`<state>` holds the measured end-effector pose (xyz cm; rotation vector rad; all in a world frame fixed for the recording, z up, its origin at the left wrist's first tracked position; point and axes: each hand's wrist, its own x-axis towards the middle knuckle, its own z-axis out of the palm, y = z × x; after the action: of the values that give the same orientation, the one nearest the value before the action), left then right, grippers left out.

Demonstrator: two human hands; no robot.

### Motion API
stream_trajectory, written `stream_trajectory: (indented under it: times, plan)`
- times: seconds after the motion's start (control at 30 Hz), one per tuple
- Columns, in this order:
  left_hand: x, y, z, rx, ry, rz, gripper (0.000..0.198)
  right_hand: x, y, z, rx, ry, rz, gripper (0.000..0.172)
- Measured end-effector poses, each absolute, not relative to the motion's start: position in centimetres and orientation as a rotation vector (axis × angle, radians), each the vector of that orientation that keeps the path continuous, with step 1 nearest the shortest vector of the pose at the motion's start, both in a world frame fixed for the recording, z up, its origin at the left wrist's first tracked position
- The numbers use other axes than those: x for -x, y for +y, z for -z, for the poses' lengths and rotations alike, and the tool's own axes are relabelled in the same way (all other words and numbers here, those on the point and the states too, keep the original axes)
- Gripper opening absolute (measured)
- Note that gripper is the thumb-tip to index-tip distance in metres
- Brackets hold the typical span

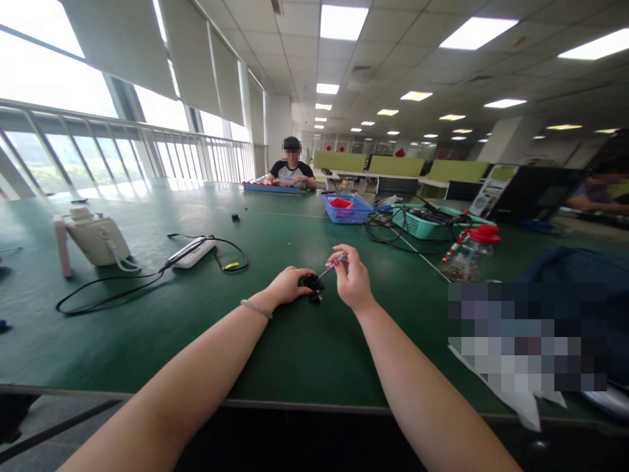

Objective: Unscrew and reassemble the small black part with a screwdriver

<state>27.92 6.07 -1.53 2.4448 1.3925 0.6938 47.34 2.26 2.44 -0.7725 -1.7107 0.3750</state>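
My left hand [291, 286], with a light band on its wrist, is closed around the edge of a small black part [311, 284] on the green table. Its exact kind I cannot make out. My right hand [352, 278] grips a screwdriver [335, 263] with a clear, purplish handle. The screwdriver slants down to the left, its tip at or close to the black part. Just below the part lies another small black piece with a shiny metal bit [316, 297].
On the green table [196, 347], a white power bank [195, 253] with a black cord and a cream-coloured device [98, 239] lie left. A blue basket [346, 211], a green basket [422, 226] with cables and a red-lidded bottle [472, 252] stand right. A person [292, 170] sits opposite.
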Motion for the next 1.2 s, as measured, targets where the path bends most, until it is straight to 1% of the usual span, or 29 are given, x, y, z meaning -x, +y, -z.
stream_trajectory:
  times: [0.17, 0.3, 0.4, 0.57, 0.63, 0.9, 1.03, 1.1, 1.2]
  plan:
    - [-27.9, 6.1, 1.6, -2.466, 1.417, -0.707, 0.047, -45.8, 1.5, -2.4, 0.773, -2.039, -0.256, 0.034]
    - [-28.0, 6.1, 1.6, -2.485, 1.405, -0.713, 0.040, -45.5, 1.5, -2.4, 0.803, -2.072, -0.267, 0.034]
    - [-28.1, 6.1, 1.6, -2.494, 1.397, -0.712, 0.037, -45.6, 1.6, -2.5, 0.814, -2.045, -0.286, 0.028]
    - [-28.0, 6.1, 1.6, -2.501, 1.394, -0.714, 0.037, -45.7, 2.0, -2.3, 0.891, -1.946, -0.303, 0.009]
    - [-28.0, 6.1, 1.6, -2.502, 1.397, -0.712, 0.037, -45.8, 2.2, -2.1, 0.918, -1.891, -0.316, 0.006]
    - [-28.1, 5.9, 1.4, -2.495, 1.411, -0.723, 0.036, -45.5, 1.9, -2.3, 0.933, -1.984, -0.151, 0.007]
    - [-28.1, 5.9, 1.4, -2.487, 1.414, -0.728, 0.036, -45.3, 1.9, -2.4, 0.919, -2.049, -0.125, 0.007]
    - [-28.1, 5.9, 1.4, -2.482, 1.416, -0.735, 0.038, -45.7, 1.9, -2.5, 0.896, -2.026, -0.127, 0.006]
    - [-28.0, 5.9, 1.4, -2.473, 1.395, -0.739, 0.044, -46.4, 2.3, -2.6, 0.904, -1.861, -0.156, 0.011]
